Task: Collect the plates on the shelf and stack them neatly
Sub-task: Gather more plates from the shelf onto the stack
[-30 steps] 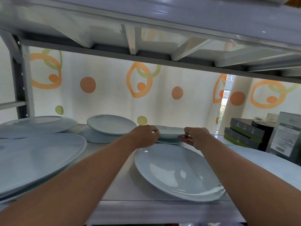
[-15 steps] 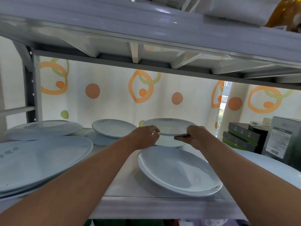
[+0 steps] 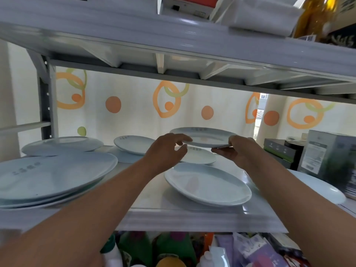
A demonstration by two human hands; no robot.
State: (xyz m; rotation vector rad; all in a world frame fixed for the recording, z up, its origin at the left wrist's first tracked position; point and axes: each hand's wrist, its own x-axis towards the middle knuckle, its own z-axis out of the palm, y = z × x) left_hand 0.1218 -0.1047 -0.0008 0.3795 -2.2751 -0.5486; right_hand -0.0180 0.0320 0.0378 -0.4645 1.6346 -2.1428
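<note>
A small pale-blue plate [image 3: 205, 136] hangs lifted above another small plate [image 3: 199, 156] at the back of the white shelf [image 3: 192, 216]. My left hand [image 3: 165, 150] pinches its left rim, fingers on top and thumb below. My right hand [image 3: 236, 150] grips the right rim, thumb over the edge. A large oval plate [image 3: 209, 185] lies in front, below my hands. A stack of large plates [image 3: 52, 174] sits at the left, one more plate [image 3: 63, 145] behind it. Two stacked plates [image 3: 134, 144] stand at the back middle, and a plate [image 3: 317, 186] lies far right.
The upper shelf [image 3: 173, 41] hangs low over the plates. Dark boxes [image 3: 279, 151] and a grey carton [image 3: 329, 153] stand at the right end. Bottles and packets [image 3: 163, 249] fill the level below. A patterned curtain closes the back.
The small plate has come up off the plate beneath it, both hands on its rim. It now hangs clear above the lower plate and slightly to the right.
</note>
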